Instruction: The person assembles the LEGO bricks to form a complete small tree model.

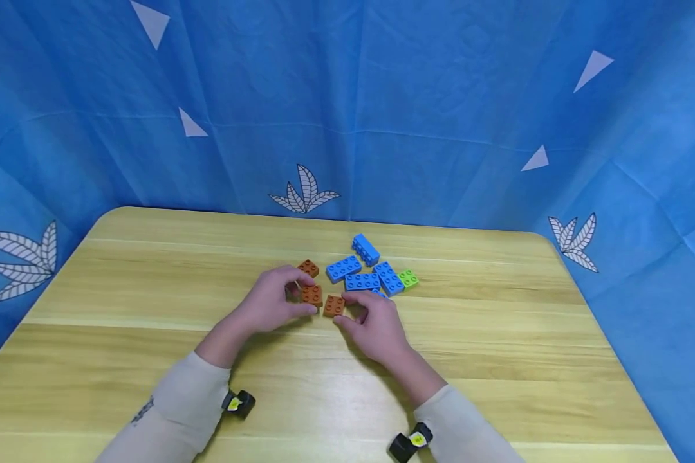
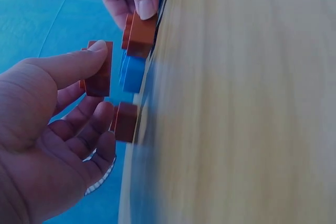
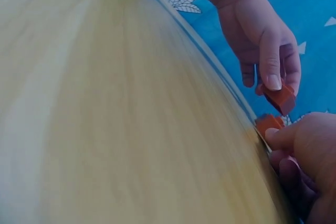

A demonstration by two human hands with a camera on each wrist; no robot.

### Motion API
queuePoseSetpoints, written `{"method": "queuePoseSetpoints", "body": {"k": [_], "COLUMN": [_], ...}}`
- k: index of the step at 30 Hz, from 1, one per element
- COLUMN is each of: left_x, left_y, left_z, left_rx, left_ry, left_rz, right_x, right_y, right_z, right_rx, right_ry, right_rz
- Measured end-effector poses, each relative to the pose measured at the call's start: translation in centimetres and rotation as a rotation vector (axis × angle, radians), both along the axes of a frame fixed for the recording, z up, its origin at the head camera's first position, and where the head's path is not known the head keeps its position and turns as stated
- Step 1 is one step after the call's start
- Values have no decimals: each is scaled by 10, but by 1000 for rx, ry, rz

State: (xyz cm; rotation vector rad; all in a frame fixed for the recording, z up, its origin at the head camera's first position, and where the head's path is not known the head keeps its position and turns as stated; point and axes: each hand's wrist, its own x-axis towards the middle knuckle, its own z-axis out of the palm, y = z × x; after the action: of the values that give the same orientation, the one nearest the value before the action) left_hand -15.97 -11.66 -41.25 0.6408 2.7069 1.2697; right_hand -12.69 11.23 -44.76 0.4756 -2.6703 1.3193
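Observation:
My left hand (image 1: pixel 272 299) pinches an orange-brown toy building brick (image 1: pixel 311 295) between thumb and fingers. In the left wrist view this held brick (image 2: pixel 100 72) is up off the wooden table, its studs facing away from the tabletop. Just to its right, my right hand (image 1: pixel 379 325) grips a second orange-brown brick (image 1: pixel 333 306) by its sides, low at the tabletop. A small gap separates the two held bricks. Behind the left fingers lies a third orange-brown brick (image 1: pixel 308 267), partly covered by the hand in the head view.
Several blue bricks lie beyond the right hand, among them a long blue brick (image 1: pixel 343 269) and one tipped on its side (image 1: pixel 365 249). A lime green brick (image 1: pixel 408 278) touches the group's right end. Blue curtain (image 1: pixel 347 96) hangs behind the wooden table (image 1: pixel 527 360).

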Motion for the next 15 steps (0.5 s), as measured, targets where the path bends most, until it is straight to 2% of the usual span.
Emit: {"method": "queuePoseSetpoints", "body": {"k": [6,15], "left_x": [0,-1], "left_y": [12,20], "left_z": [-3,-6], "left_rx": [19,46], "left_ry": [4,-9], "left_rz": [-33,-62], "right_x": [-1,-3], "right_y": [9,10], "right_z": [-3,-3], "right_rx": [-2,24], "right_ry": [4,18], "right_rz": [13,39]}}
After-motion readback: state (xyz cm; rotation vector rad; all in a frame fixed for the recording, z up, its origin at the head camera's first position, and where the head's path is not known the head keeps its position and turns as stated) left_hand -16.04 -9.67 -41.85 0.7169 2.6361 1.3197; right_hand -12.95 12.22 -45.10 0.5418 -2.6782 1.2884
